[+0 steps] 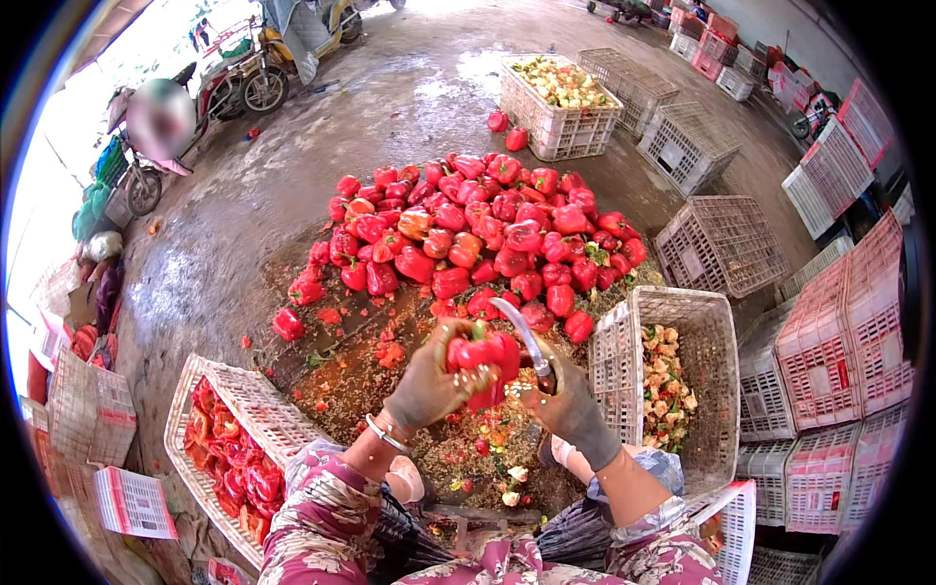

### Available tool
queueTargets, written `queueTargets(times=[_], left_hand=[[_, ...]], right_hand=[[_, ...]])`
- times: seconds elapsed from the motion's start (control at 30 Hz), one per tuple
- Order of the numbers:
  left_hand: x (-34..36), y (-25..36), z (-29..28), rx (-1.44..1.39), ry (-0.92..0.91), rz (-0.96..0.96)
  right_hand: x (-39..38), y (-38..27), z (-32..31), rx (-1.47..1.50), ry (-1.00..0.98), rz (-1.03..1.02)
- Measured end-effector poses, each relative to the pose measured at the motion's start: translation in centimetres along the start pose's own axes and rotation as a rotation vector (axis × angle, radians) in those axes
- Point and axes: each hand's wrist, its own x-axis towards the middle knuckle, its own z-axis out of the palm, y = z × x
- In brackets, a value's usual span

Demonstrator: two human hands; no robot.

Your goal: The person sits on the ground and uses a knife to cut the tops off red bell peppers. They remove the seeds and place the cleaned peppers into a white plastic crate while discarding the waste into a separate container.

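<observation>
My left hand (429,380), in a soiled glove, is closed around a red bell pepper (499,353) with its green stem facing up. In my right hand (573,409), gloved in grey, is a knife with a curved blade (520,327). The blade points up and leans left, close beside the pepper. Pale seeds stick to both gloves. Just beyond my hands, a large heap of red bell peppers (458,229) lies on the wet floor. Loose seeds and red scraps (390,353) cover the ground below my hands.
At my left, a tilted crate (278,414) holds opened red peppers (229,448). A crate (717,361) at my right contains pepper cores (663,385). Another crate (561,132) of cores stands beyond the heap. Stacked crates (829,341) line the right side; motorcycles (263,88) stand far left.
</observation>
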Motion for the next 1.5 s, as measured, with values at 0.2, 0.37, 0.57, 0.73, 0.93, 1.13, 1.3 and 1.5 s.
queueTargets(times=[0.2, 0.37, 0.57, 0.73, 0.93, 1.13, 1.3, 1.5], left_hand=[[-0.2, 1.3, 1.0, 0.236, -0.155, 0.061], [-0.5, 1.5, 1.1, -0.046, -0.217, -0.111], [-0.5, 0.5, 1.9, -0.098, -0.112, -0.165], [-0.3, -0.6, 3.3, 0.092, 0.04, -0.13], [-0.7, 0.3, 3.4, 0.298, 0.087, -0.097], [-0.5, 1.8, 2.6, 0.284, 0.134, 0.015], [-0.2, 0.2, 1.8, 0.339, 0.222, 0.0], [-0.4, -1.5, 1.0, 0.372, 0.231, 0.048]], right_hand=[[-0.6, -0.4, -0.6, -0.106, -0.018, 0.025], [-0.5, -1.4, -1.2, -0.019, 0.001, 0.189], [-0.3, -1.1, -0.2, 0.176, 0.115, 0.316], [-0.6, 1.1, 1.0, -0.062, 0.168, 0.142], [-0.5, 0.7, 0.8, 0.024, 0.159, 0.132], [-0.7, 1.7, -0.7, -0.092, 0.213, 0.264], [-0.4, 0.9, -1.4, -0.229, 0.136, 0.256], [-0.7, 3.1, -0.3, -0.273, 0.16, 0.153]])
